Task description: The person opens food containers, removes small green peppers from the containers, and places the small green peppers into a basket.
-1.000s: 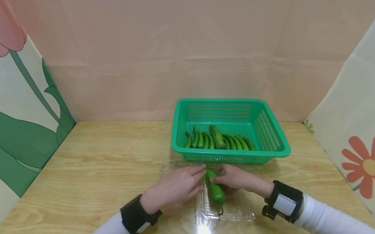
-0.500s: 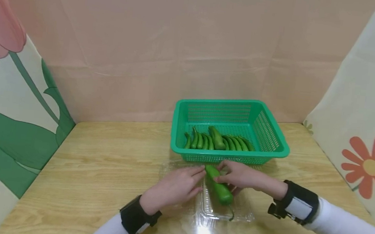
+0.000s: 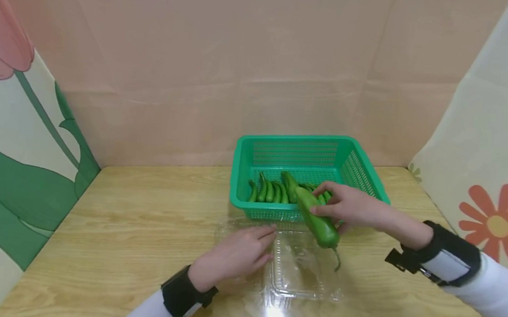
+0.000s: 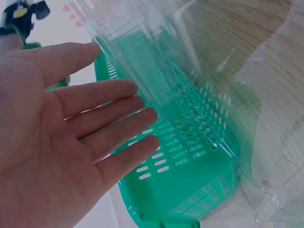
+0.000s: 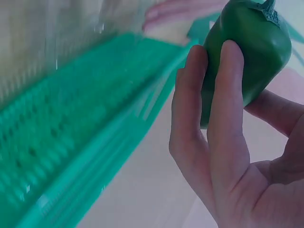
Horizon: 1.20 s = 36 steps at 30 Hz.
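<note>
In the head view my right hand (image 3: pixel 352 206) grips a large green pepper (image 3: pixel 322 230) between thumb and fingers, over the front rim of the green basket (image 3: pixel 239 175). The pepper tilts, its curved stem hanging toward me. Close up in the right wrist view, the fingers press the side of the pepper (image 5: pixel 256 42) below its stem cap. My left hand (image 3: pixel 238 255) rests with straight fingers at the hinge side of an open clear plastic clamshell box (image 3: pixel 296 272). The left wrist view shows those fingers extended against the clear plastic (image 4: pixel 156 71).
Several slim green peppers (image 3: pixel 270 192) and one thicker green pepper (image 3: pixel 289 186) lie in a row in the basket, some hidden behind my right hand. A wooden table (image 3: pixel 154 220) bears everything, with a pink cloth (image 3: pixel 175 67) behind it.
My right hand has lifted the pepper out of the clear box and moved it up, right and away toward the basket. My left hand has stayed in place.
</note>
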{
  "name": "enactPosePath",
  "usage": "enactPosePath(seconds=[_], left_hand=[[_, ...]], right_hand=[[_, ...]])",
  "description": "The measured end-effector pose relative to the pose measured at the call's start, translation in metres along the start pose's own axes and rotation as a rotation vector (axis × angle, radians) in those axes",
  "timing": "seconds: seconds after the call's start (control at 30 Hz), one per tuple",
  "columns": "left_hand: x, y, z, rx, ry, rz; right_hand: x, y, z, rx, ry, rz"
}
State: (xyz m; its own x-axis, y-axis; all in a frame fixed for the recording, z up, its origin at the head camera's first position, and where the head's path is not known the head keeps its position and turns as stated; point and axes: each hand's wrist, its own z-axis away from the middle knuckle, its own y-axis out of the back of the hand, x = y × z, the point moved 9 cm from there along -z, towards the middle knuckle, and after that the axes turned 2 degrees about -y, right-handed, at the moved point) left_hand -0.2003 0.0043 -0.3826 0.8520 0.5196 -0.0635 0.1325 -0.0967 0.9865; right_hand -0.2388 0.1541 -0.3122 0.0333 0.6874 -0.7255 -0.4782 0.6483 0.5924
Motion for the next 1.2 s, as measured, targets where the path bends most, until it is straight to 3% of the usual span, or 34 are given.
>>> enactPosePath(seconds=[0.23, 0.6, 0.83, 1.2], left_hand=[[0.001, 0.003, 0.000, -0.008, 0.005, 0.013], [0.001, 0.002, -0.001, -0.007, 0.000, 0.008], [0.002, 0.003, -0.001, -0.002, -0.001, 0.003], [0.003, 0.004, -0.001, 0.007, -0.003, 0.000]], right_hand=[[-0.003, 0.044, -0.018, 0.095, -0.019, 0.099], [0.007, 0.088, -0.059, 0.123, -0.083, 0.142], [0.026, 0.110, -0.081, 0.083, -0.141, 0.207], [0.051, 0.124, -0.102, 0.001, -0.243, 0.161]])
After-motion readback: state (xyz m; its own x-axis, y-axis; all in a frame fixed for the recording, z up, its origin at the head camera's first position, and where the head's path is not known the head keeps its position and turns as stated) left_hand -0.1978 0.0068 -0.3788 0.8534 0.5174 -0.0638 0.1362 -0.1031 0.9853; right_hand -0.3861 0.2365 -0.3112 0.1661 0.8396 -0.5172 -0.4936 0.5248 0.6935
